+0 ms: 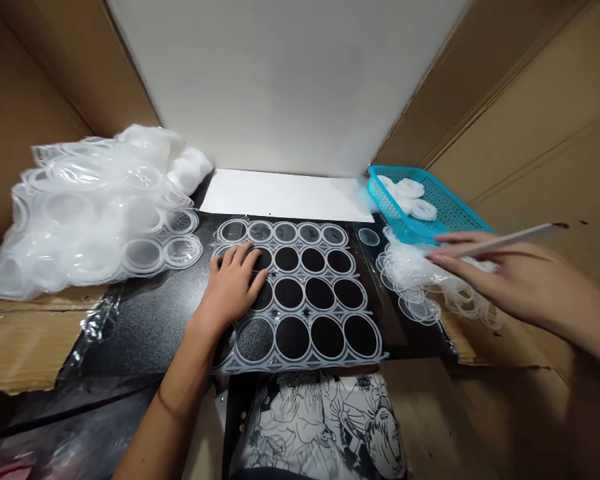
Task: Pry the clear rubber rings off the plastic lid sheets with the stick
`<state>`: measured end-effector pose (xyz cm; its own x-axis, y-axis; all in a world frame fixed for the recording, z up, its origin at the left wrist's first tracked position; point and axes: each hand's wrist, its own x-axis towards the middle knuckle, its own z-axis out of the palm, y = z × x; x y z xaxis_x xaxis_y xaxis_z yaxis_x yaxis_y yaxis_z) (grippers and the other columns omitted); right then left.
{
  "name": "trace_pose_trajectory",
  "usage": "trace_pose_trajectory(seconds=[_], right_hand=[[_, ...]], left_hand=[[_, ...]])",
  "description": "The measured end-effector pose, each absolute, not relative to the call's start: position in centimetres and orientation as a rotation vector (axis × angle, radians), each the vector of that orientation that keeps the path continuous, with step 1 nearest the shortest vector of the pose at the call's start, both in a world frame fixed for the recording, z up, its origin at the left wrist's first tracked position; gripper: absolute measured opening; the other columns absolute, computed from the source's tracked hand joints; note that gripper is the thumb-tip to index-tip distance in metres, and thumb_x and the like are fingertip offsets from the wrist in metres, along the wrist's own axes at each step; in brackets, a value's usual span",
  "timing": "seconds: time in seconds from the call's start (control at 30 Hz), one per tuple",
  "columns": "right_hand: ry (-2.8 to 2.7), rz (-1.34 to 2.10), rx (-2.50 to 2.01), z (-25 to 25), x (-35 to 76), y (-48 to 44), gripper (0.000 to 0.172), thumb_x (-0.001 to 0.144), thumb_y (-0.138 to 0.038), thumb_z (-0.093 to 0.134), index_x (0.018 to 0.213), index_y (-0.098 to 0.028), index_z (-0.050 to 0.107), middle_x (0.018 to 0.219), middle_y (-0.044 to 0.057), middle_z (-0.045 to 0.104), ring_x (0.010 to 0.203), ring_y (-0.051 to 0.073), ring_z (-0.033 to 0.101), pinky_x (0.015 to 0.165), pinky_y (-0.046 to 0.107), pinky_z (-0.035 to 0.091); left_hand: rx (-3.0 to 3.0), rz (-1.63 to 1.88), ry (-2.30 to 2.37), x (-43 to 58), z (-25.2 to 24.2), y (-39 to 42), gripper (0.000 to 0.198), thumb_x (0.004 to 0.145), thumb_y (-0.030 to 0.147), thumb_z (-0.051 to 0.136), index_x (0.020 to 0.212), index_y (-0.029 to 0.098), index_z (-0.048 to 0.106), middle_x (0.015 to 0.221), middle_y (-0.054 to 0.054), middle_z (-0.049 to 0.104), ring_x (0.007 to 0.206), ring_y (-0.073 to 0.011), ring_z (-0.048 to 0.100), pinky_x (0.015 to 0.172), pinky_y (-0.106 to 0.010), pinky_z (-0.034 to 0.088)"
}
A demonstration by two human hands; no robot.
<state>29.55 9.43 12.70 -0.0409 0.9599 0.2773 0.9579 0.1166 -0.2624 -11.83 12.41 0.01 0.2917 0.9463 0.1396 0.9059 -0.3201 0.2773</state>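
A clear plastic sheet (pixel 300 293) with rows of round cut-outs lies flat on a black table top (pixel 145 313). My left hand (pixel 233 283) rests palm down on the sheet's left side, fingers spread. My right hand (pixel 510 277) hovers at the right over a heap of loose clear plastic rings (pixel 420 280). Its fingers pinch a thin white stick (pixel 510 240) that points to the right. One single round disc (pixel 369 237) lies on the table beside the sheet's far right corner.
A tall stack of clear moulded plastic sheets (pixel 90 207) fills the left. A blue basket (pixel 425 200) holding white discs stands at the back right. A white paper (pixel 285 195) lies behind the sheet. Cardboard walls (pixel 540 120) close both sides. My patterned shirt (pixel 320 427) shows below.
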Motion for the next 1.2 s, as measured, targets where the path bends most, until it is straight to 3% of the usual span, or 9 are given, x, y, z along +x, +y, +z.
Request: trace_pose_trajectory(seconds=[0.07,0.17,0.37,0.57,0.77,0.97,1.1,1.2], right_hand=[[-2.133,0.339,-1.628,12.7,22.5,12.1,0.028,0.093,-0.061,0.064,0.094,-0.039,0.081,0.106,0.003,0.079,0.096,0.029,0.074,0.081,0.048,0.060],[-2.237,0.775,-1.126,9.7,13.1,18.3,0.021,0.096,-0.042,0.065,0.101,-0.032,0.082,0.111,0.003,0.080,0.104,0.024,0.072,0.097,0.043,0.056],[-2.105,1.169,-0.984,1.4,7.2,25.8,0.022,0.089,-0.043,0.071,0.096,-0.023,0.080,0.099,0.005,0.079,0.089,0.022,0.070,0.086,0.039,0.054],[-2.139,1.040,-1.020,0.8,8.1,25.2,0.019,0.091,-0.043,0.069,0.092,-0.026,0.078,0.097,0.003,0.079,0.086,0.022,0.069,0.082,0.041,0.055],[-2.213,0.923,-0.972,0.8,7.7,25.1,0.015,0.095,-0.039,0.066,0.094,-0.031,0.079,0.105,0.002,0.080,0.096,0.023,0.072,0.091,0.043,0.057],[-2.539,0.457,-0.821,0.4,7.1,24.6,0.030,0.104,-0.032,0.049,0.110,-0.027,0.077,0.120,0.005,0.078,0.110,0.026,0.070,0.098,0.046,0.050],[-2.562,0.119,-0.997,1.1,6.2,26.7,0.036,0.105,-0.025,0.041,0.113,-0.022,0.076,0.113,0.010,0.080,0.101,0.029,0.069,0.091,0.047,0.047],[-2.391,0.084,-1.163,2.5,6.0,29.9,0.043,0.108,-0.035,0.036,0.108,-0.021,0.077,0.105,0.012,0.080,0.098,0.030,0.070,0.090,0.046,0.049]], left_hand=[[2.403,0.410,1.755,-11.6,0.2,12.3,0.042,0.107,0.043,0.043,0.141,0.023,0.055,0.159,-0.012,0.050,0.146,-0.0359,0.043,0.116,-0.066,0.034],[2.455,0.422,1.773,-11.2,0.5,12.3,0.040,0.106,0.039,0.044,0.140,0.023,0.056,0.161,-0.013,0.048,0.147,-0.0362,0.042,0.117,-0.066,0.030],[2.461,0.402,1.681,-11.3,0.2,12.6,0.044,0.107,0.037,0.039,0.148,0.023,0.049,0.162,-0.011,0.047,0.148,-0.0293,0.042,0.120,-0.055,0.032],[2.407,0.390,1.695,-11.5,0.2,12.8,0.044,0.108,0.040,0.038,0.148,0.023,0.050,0.163,-0.009,0.047,0.149,-0.0281,0.041,0.120,-0.054,0.032],[2.423,0.405,1.677,-11.4,0.4,12.6,0.046,0.107,0.039,0.038,0.148,0.023,0.051,0.163,-0.008,0.047,0.149,-0.0302,0.041,0.119,-0.056,0.033],[2.446,0.353,1.729,-10.9,0.2,12.6,0.048,0.107,0.037,0.035,0.150,0.021,0.050,0.164,-0.008,0.046,0.149,-0.0324,0.041,0.118,-0.057,0.033],[2.461,0.334,1.739,-10.8,0.1,12.5,0.049,0.108,0.038,0.033,0.151,0.020,0.049,0.165,-0.008,0.046,0.149,-0.0333,0.040,0.118,-0.058,0.032],[2.468,0.346,1.736,-10.8,0.0,12.4,0.048,0.108,0.037,0.033,0.150,0.020,0.049,0.164,-0.008,0.046,0.148,-0.0328,0.041,0.117,-0.057,0.032]])
